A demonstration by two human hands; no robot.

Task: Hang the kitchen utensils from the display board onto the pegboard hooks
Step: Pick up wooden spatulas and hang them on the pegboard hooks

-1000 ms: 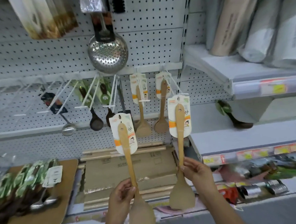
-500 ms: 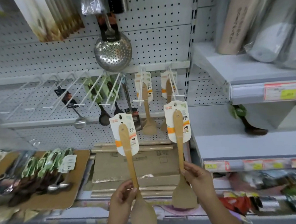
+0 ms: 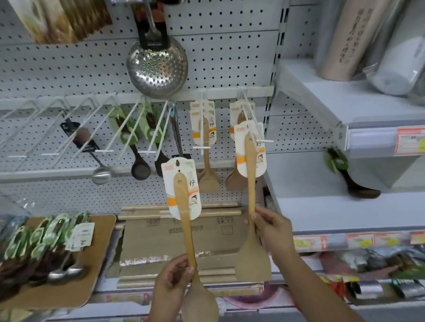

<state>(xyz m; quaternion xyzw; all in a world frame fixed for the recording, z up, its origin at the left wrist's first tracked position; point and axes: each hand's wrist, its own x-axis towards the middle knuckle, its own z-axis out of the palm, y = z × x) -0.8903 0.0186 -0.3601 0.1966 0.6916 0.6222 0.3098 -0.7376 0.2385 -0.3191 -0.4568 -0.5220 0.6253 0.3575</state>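
Two carded wooden spatulas are held upright, blades down, before the pegboard (image 3: 226, 61). The left spatula (image 3: 188, 236) is pinched low on its handle by the left hand (image 3: 173, 277), in front of a cardboard box (image 3: 156, 242). The right spatula (image 3: 250, 183), pinched likewise by the right hand (image 3: 271, 229), is raised to a hook (image 3: 265, 141) near the pegboard's right edge, beside hung spatulas (image 3: 206, 161). Packaged spoons (image 3: 51, 253) are piled on the display board (image 3: 100, 255).

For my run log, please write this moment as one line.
left hand: grips wooden spatula upright, not hung | right hand: grips second spatula, card at rightmost hook | hooked on: cannot tell
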